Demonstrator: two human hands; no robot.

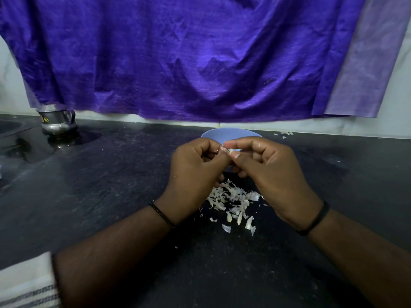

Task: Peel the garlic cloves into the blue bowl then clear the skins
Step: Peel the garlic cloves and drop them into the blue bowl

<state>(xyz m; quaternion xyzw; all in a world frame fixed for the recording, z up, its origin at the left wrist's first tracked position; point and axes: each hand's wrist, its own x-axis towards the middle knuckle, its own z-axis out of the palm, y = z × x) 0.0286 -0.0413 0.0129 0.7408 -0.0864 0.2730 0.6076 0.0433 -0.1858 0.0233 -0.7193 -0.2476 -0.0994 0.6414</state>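
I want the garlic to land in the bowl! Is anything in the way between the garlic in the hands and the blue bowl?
Nothing visible is. Both hands, left and right, pinch the garlic clove right over the blue bowl, whose open top has no cover. The garlic skins lie on the counter nearer the person, not over the bowl.

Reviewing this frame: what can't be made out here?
- Clove, head view: only a pale sliver shows, pinched between left hand and right hand; how far peeled is unclear.
- Bowl: inside hidden by both hands.
- Skins: the pile's far edge lies under the hands.
- Jug label: too small.
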